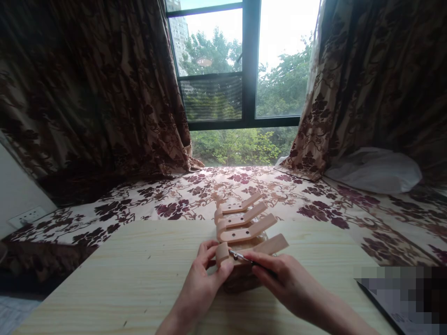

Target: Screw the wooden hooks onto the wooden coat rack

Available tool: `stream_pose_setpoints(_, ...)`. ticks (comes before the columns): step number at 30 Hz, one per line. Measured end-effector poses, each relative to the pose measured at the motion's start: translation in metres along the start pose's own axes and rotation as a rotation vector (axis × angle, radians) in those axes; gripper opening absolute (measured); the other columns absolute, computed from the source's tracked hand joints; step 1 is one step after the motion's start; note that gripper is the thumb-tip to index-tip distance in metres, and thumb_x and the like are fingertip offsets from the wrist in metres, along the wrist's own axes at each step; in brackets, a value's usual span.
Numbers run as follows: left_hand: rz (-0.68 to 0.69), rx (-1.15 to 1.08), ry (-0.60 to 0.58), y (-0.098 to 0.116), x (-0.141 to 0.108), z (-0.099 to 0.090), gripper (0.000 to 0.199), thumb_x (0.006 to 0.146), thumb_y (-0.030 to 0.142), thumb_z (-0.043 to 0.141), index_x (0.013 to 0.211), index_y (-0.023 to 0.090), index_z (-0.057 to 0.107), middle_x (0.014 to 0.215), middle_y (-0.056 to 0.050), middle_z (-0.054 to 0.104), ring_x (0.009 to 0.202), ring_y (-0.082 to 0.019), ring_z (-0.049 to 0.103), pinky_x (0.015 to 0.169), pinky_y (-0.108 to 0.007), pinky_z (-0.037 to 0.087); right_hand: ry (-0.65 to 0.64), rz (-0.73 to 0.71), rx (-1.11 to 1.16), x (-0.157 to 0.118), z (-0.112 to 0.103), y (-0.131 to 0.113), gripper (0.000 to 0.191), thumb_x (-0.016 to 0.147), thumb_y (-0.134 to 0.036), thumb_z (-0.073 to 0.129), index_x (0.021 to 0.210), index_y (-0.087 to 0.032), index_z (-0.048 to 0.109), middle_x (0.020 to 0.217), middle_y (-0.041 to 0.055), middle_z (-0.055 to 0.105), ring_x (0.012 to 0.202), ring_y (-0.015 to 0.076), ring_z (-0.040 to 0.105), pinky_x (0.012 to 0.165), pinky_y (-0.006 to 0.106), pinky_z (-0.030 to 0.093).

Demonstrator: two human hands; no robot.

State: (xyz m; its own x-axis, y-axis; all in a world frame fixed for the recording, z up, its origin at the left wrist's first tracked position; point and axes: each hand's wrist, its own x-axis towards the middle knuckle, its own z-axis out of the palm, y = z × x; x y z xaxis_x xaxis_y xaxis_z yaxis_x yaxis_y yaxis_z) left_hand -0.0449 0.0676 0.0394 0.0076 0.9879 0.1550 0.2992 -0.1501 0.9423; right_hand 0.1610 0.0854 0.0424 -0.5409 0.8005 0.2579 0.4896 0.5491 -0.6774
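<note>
Several bent wooden pieces (253, 229) stand in a row near the table's far edge, two dark holes or screw heads showing on each of the farther ones. My left hand (206, 274) grips the rounded end of the nearest wooden piece (274, 244), thumb in front and fingers behind. In my right hand (279, 274) is a slim tool (240, 257) with a metal shaft and dark handle. Its tip touches the nearest piece beside my left thumb. Something brownish and wrapped (240, 281) lies under the pieces, partly hidden by my hands.
The pale wooden table (139, 270) carries a dark flat device (380, 302) at the right, partly pixelated. Beyond it, a flowered cloth (209, 186) covers a ledge below the window. A white translucent bag (375, 170) lies at the right. Patterned curtains (132, 93) hang on both sides.
</note>
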Motion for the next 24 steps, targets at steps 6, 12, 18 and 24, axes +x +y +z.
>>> stream_pose_setpoints(6,0.020,0.013,-0.054,-0.003,-0.001,-0.002,0.029,0.081,0.044,0.056,0.094,0.020,0.067,0.113,-0.006,0.045,0.114,-0.022,0.050,0.090,-0.024,0.046,0.005,-0.051,0.087,-0.001,-0.003,-0.001,0.038,0.090,-0.022,0.046,0.124,-0.032,0.061,0.099,-0.0010,0.073,0.082,0.0167,0.069,0.074,0.024,0.051)
stream_pose_setpoints(12,0.023,0.011,-0.087,-0.003,-0.002,-0.004,0.028,0.083,0.043,0.055,0.096,0.020,0.066,0.117,-0.006,0.044,0.120,-0.023,0.044,0.094,-0.024,0.044,-0.040,-0.052,0.076,0.001,-0.009,-0.002,0.039,0.090,-0.021,0.047,0.125,-0.032,0.059,0.109,-0.0004,0.070,0.094,0.0174,0.066,0.084,0.026,0.049)
stream_pose_setpoints(18,-0.002,-0.041,-0.128,0.002,-0.003,-0.005,0.029,0.082,0.044,0.057,0.098,0.021,0.064,0.118,-0.006,0.041,0.118,-0.022,0.045,0.092,-0.023,0.046,-0.110,-0.050,0.079,0.005,-0.014,0.004,0.036,0.091,-0.029,0.047,0.124,-0.028,0.061,0.112,0.0031,0.069,0.103,0.0200,0.062,0.090,0.030,0.046)
stream_pose_setpoints(24,-0.016,-0.068,-0.083,-0.005,-0.004,0.002,0.032,0.083,0.047,0.055,0.101,0.022,0.063,0.122,-0.005,0.040,0.118,-0.021,0.047,0.089,-0.023,0.047,-0.120,0.005,-0.029,0.001,-0.012,-0.003,0.038,0.091,-0.028,0.044,0.126,-0.025,0.058,0.110,0.0058,0.069,0.097,0.0219,0.065,0.085,0.032,0.048)
